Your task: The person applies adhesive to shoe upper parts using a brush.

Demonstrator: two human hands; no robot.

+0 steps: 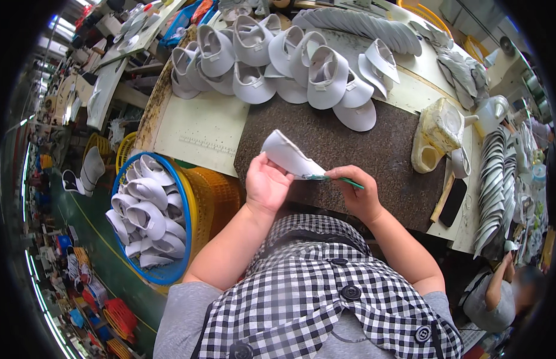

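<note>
My left hand (268,186) grips a white curved shoe upper piece (285,153) by its lower left side, thumb and fingers closed on it. In my right hand (361,196) is a slim green-handled brush (352,183). Its head lies against the lower right edge of the shoe upper. Both hands are above the near edge of a dark speckled work mat (373,157). Beyond them, several white shoe uppers (327,75) are grouped in a curved cluster at the back of the mat and on the pale table.
A blue-rimmed basket (187,239) of uppers stands at my left. Right of the mat are a crusted cream container (442,122), a black block with a wooden handle (453,202) and stacked grey-white pieces (496,185). Another person (496,299) is at lower right.
</note>
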